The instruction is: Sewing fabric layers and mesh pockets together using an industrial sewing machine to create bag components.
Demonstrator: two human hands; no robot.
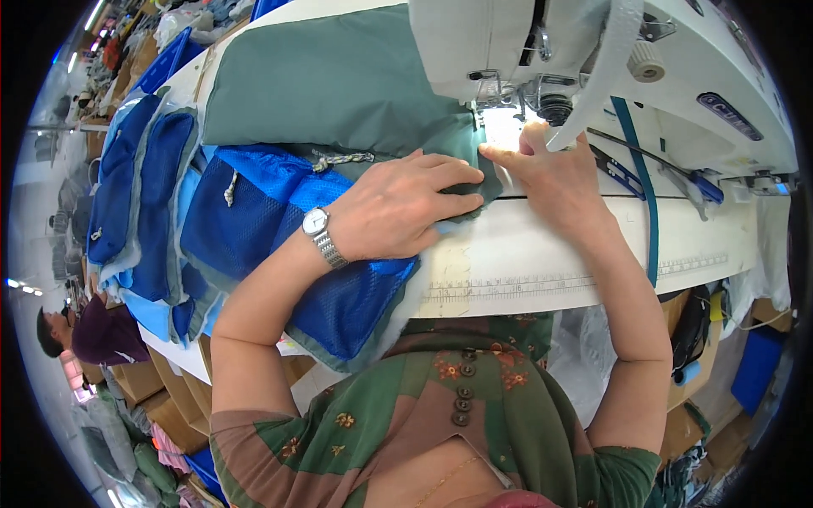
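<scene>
My left hand (pixel 405 206) rests flat on the grey-green fabric panel (pixel 313 80), fingers stretched toward the panel's right edge. At that edge, beside the lit needle area of a white sewing machine (pixel 474 46), is my right hand (pixel 555 173). Its thumb touches the cloth edge, and its index finger is apart from the thumb, close to the presser foot. The machine partly hides its other fingers. Under my left wrist lies a blue mesh fabric piece (pixel 246 207) with a patterned cord loop (pixel 343 159).
More blue pocket pieces (pixel 161 207) are piled at the left. Right of my hand lie small scissors (pixel 618 172), a blue-handled tool (pixel 703 186) and a teal strip (pixel 639 169). A printed ruler (pixel 508 288) runs along the table's near edge. A person (pixel 102 330) is at far left.
</scene>
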